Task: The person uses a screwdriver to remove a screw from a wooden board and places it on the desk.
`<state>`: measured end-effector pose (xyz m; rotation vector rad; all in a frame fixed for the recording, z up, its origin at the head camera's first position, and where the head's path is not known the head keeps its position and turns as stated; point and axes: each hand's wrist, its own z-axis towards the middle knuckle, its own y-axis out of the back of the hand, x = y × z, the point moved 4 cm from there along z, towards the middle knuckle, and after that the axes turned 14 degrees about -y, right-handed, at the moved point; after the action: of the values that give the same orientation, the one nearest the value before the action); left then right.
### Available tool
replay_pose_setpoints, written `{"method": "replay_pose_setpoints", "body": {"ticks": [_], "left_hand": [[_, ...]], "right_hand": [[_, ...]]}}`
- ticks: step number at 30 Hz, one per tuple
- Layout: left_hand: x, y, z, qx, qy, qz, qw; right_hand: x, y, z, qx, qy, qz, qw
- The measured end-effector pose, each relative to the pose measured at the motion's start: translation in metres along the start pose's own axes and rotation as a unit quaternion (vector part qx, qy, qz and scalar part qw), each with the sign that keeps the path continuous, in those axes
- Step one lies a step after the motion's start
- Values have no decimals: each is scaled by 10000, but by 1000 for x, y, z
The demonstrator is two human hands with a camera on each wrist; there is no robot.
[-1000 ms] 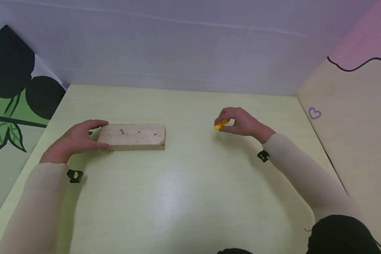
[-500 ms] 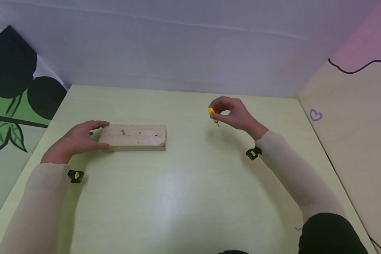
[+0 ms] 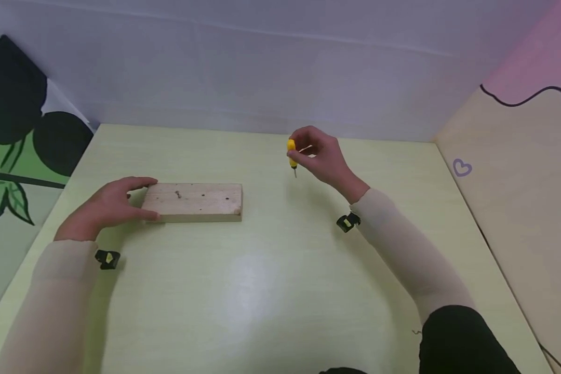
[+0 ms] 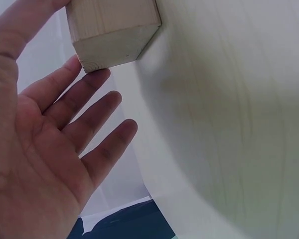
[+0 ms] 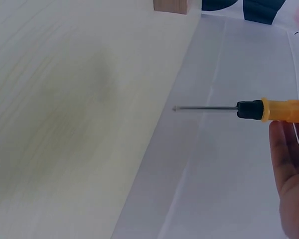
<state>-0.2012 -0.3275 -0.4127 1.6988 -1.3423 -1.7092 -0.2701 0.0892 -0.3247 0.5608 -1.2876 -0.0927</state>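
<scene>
Screwdriver [image 3: 293,162] with a yellow handle hangs tip down above the tabletop [image 3: 262,291] in the upper middle of my head view, and I see the right hand [image 3: 321,157] pinching its handle. At centre left, the left hand [image 3: 109,203] grips the left end of a wooden block [image 3: 194,202], its fingers and thumb set on opposite sides. Dark spots mark the block's top.
</scene>
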Motion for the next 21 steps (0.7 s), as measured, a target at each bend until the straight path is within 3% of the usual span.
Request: {"method": "replay_pose_setpoints", "body": {"ticks": [6,21], "left_hand": [[-1,1,1,-42,-109,63,9999],[0,1,1,32,90,-148,9998]], "right_hand": [[3,-19,14,-265,464,303,9981],[46,-84,24,-120,557,1678,9842]]}}
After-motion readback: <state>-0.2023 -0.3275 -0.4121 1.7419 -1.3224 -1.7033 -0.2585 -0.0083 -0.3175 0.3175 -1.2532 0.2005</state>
